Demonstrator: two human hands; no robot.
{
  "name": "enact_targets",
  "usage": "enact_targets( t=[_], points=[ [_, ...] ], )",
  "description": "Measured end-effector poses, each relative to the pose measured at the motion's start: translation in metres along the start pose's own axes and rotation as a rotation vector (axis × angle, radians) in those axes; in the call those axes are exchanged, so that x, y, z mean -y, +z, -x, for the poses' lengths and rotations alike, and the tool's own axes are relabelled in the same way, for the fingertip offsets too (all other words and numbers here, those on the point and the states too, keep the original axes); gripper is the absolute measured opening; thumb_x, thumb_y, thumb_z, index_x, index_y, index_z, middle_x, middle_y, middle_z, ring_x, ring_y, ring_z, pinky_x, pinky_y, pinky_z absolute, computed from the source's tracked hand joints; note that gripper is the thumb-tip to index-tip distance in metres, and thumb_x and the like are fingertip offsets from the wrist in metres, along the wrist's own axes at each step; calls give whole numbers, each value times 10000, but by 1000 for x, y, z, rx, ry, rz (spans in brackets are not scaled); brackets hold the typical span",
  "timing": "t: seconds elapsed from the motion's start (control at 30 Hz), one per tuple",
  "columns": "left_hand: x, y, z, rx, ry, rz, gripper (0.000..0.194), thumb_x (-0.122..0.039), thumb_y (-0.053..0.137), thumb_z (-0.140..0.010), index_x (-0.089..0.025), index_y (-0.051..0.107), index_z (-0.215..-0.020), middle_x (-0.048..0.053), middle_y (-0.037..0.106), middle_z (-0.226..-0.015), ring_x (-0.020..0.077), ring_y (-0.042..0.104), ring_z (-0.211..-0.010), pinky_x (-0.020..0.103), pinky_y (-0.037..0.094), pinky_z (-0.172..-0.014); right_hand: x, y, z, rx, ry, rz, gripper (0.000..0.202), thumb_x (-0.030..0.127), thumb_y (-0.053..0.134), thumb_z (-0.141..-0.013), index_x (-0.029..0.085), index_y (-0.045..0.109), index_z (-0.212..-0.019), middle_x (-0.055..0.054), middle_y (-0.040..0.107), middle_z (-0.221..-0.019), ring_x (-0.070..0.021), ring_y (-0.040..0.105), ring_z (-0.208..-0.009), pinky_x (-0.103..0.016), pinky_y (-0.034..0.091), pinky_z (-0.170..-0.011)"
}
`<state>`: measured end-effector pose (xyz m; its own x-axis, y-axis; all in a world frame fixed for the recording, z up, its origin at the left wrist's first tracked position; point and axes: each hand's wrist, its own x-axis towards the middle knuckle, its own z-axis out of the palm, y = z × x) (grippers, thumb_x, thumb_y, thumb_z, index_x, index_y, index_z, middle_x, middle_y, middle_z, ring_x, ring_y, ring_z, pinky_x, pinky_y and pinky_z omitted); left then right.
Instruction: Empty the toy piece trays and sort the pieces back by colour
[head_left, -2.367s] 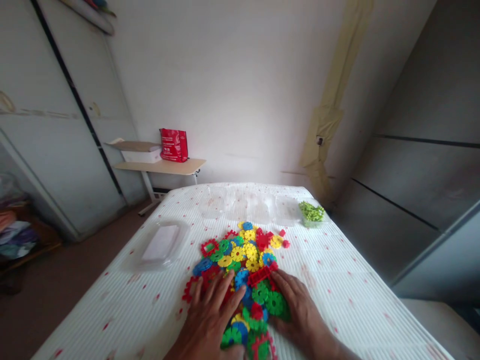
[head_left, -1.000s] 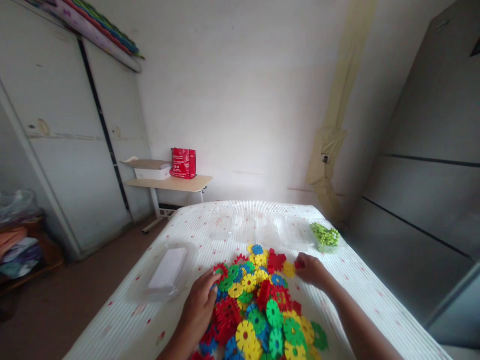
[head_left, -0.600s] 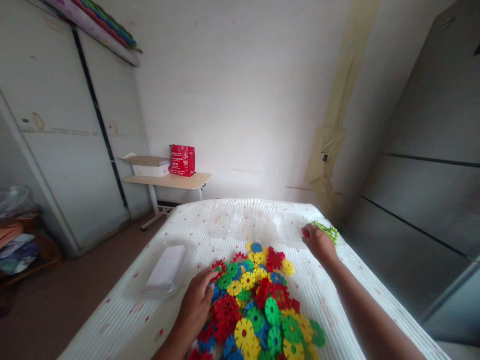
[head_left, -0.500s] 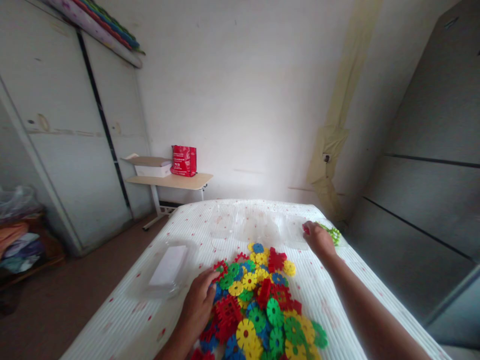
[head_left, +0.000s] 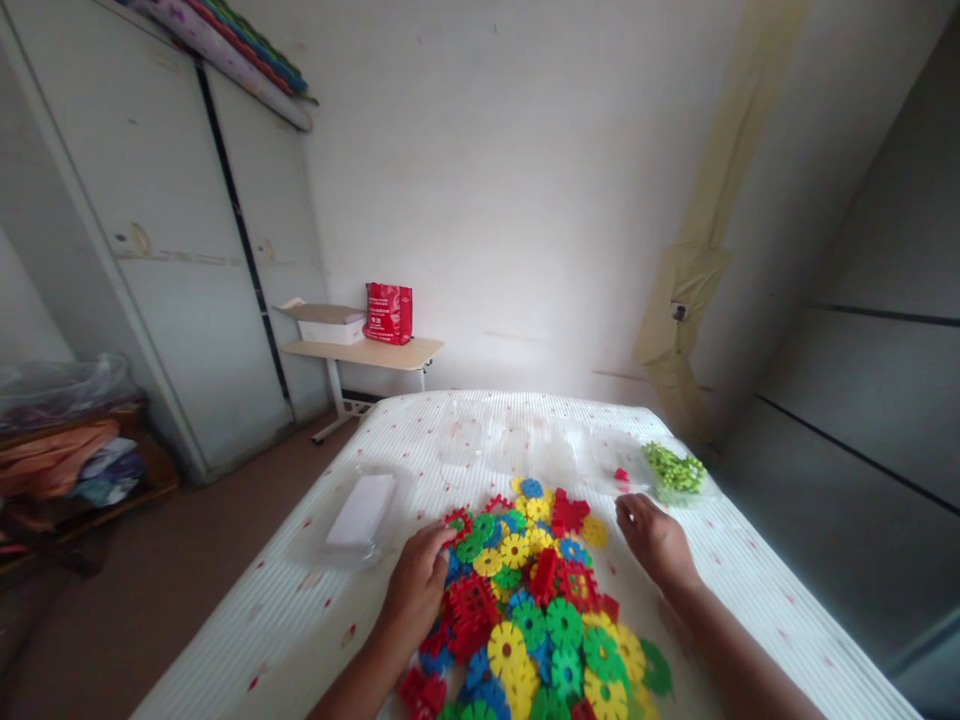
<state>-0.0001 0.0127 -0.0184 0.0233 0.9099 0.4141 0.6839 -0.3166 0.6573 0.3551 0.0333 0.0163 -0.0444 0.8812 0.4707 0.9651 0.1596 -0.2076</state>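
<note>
A heap of flower-shaped plastic pieces (head_left: 514, 550) in yellow, green and blue, mixed with red square grid-like pieces (head_left: 472, 602), lies on the striped cloth. Along the heap's left edge rests my left hand (head_left: 418, 572), fingers stretched and thumb apart, holding nothing that shows. My right hand (head_left: 660, 545) hovers to the right of the heap, fingers loosely bent with nothing visible in them. Just beyond its fingertips, a small red piece (head_left: 622, 478) sits in a clear plastic tray (head_left: 540, 450). Bright green small pieces (head_left: 673, 468) fill the tray's right end.
To the left, a clear plastic box with a white block (head_left: 361, 515) stands on the cloth-covered table (head_left: 300, 610). Behind are a small desk (head_left: 405, 353) with a red bag (head_left: 388, 313) and a white box (head_left: 330, 330). Grey cupboards flank both sides.
My right hand has let go of the red piece in the tray and drawn back toward the heap. My left hand stays by the heap. The view has shifted slightly.
</note>
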Motion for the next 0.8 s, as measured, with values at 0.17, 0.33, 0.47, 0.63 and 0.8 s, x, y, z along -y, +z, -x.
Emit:
enact_targets(
  t=[0.17, 0.33, 0.47, 0.63, 0.8],
  points=[
    [-3, -2, 0, 15, -12, -22, 345, -196, 378, -811, -163, 652, -1019, 101, 661, -1100, 196, 591, -1060, 405, 453, -960, -10, 12, 12, 119, 140, 35, 253, 241, 365, -837, 196, 613, -810, -54, 657, -849, -166, 603, -742, -243, 404, -650],
    [4, 2, -1, -7, 28, -33, 340, -169, 401, -791, -191, 673, -994, 85, 669, -1086, 192, 596, -1041, 399, 458, -953, -13, 17, 11, 122, 191, 31, 214, 236, 419, -808, 204, 629, -831, -34, 659, -875, -144, 594, -739, -214, 378, -627],
    [2, 4, 0, 4, 76, -83, 344, -156, 464, -759, -236, 681, -1014, 72, 642, -1131, 207, 569, -1074, 405, 447, -966, -14, 20, 12, 95, 192, 20, 207, 234, 429, -803, 209, 633, -819, -29, 654, -873, -140, 594, -740, -209, 370, -619],
    [-8, 3, 2, 106, 167, -185, 469, -73, 440, -764, -299, 631, -1127, 52, 480, -1340, 216, 458, -1205, 404, 388, -1015, -14, 20, 13, 110, 172, 35, 206, 228, 416, -810, 201, 619, -831, -34, 644, -879, -147, 592, -754, -217, 371, -627],
    [-15, 1, 2, 218, 139, -278, 412, -103, 493, -774, -316, 654, -1088, 56, 452, -1360, 245, 460, -1182, 415, 398, -979, -11, 18, 13, 136, 181, 35, 204, 227, 408, -817, 197, 608, -845, -37, 636, -890, -147, 589, -763, -218, 369, -634]
  ],
)
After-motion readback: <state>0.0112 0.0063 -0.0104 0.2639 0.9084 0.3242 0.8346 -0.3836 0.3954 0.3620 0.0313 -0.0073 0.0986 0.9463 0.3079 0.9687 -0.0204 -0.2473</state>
